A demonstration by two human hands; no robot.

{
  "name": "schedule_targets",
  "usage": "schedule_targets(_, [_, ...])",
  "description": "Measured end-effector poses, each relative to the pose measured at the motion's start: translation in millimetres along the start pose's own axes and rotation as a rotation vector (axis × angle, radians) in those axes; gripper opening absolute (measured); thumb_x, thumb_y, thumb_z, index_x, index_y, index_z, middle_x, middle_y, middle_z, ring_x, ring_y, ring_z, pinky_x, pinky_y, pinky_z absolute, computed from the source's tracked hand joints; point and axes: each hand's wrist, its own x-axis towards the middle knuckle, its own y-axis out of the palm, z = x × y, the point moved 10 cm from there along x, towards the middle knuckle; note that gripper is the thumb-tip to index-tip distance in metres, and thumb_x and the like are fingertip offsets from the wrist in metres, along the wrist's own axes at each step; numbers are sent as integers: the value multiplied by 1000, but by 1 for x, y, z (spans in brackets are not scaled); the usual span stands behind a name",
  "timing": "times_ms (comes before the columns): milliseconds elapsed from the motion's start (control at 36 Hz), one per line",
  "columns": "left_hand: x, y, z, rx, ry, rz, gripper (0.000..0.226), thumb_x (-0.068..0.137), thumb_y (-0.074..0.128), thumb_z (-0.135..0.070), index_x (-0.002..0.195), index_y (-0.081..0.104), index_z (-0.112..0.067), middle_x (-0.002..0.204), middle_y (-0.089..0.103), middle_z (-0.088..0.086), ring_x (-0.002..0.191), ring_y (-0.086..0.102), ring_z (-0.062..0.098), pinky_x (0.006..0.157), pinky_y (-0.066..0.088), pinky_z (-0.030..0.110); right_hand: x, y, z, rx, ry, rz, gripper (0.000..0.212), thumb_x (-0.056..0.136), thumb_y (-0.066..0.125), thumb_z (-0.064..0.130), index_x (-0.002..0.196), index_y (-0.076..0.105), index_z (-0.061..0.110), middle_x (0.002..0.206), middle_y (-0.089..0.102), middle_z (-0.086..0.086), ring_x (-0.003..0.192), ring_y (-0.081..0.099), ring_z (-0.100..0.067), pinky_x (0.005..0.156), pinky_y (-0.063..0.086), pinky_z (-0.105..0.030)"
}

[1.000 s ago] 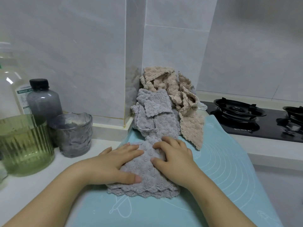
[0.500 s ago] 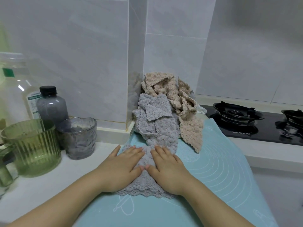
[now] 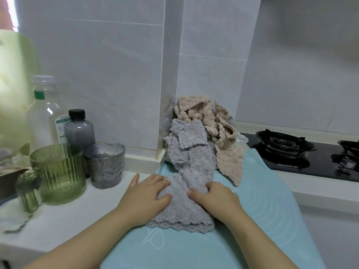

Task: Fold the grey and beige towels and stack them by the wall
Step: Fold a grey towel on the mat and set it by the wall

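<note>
Mostly hidden, right hand fingertips, curled into grey towel folds (left hand flat atop it).

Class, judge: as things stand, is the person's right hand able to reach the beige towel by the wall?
Likely yes: the right hand grips the grey towel, but only bare mat separates it from the beige towel just ahead.
</note>
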Motion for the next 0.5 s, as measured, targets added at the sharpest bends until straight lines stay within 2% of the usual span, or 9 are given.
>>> schedule_targets(56, [1, 1, 1, -5, -3, 9, 100, 50, -2, -68, 140, 32, -38, 152, 22, -19, 141, 12, -1, 115, -4, 35, -3, -1, 8, 257, -43, 15, 28, 77, 65, 47, 84, 54, 22, 93, 63, 2, 91, 59, -19, 75, 46, -33])
schedule_targets(139, [1, 1, 2, -43, -2, 12, 99, 50, 1, -68, 139, 33, -39, 150, 23, -21, 140, 14, -3, 115, -4, 35, -7, 4, 18, 525, -75, 86, 24, 78, 70, 29, 84, 48, 24, 91, 59, 5, 84, 58, -12, 66, 44, -25])
schedule_targets(222, [1, -6, 5, -128, -11, -24, 95, 50, 8, -69, 136, 34, -40, 147, 28, -21, 136, 22, -2, 115, 0, 32, -6, 10, 16, 670, -20, 119, 26, 80, 71, 21, 86, 45, 21, 96, 61, -3, 88, 61, -19, 72, 48, -32])
schedule_targets(306, [2, -25, 5, -235, 22, -148, 88, 55, 22, -71, 135, 36, -37, 141, 34, -19, 131, 30, 3, 110, 16, 23, -4, 14, 13, 954, 78, 188, 27, 81, 68, 8, 97, 49, 18, 101, 65, -10, 92, 65, -25, 83, 54, -42])
schedule_targets(389, [8, -45, 3, -481, -1, -227, 69, 66, 51, -63, 129, 35, -43, 121, 34, -39, 112, 38, -11, 88, 23, -5, 7, 1, 13, 1246, 138, 211, 32, 80, 64, -5, 102, 50, 14, 100, 68, -16, 83, 69, -27, 72, 59, -40])
schedule_targets(444, [9, -52, 0, -767, -63, -237, 65, 64, 69, -52, 118, 32, -54, 113, 34, -44, 97, 44, -23, 76, 29, -9, 14, -12, 16, 1371, 141, 223, 37, 79, 61, -9, 108, 52, 11, 102, 68, -19, 82, 70, -29, 64, 60, -39])
schedule_targets(500, [24, -48, -5, -1072, -109, -203, 76, 58, 83, -43, 113, 33, -57, 108, 45, -40, 90, 51, -26, 69, 39, -5, 29, -29, 18, 1449, 118, 243, 47, 74, 60, -10, 117, 52, 7, 104, 69, -20, 86, 70, -32, 66, 60, -42])
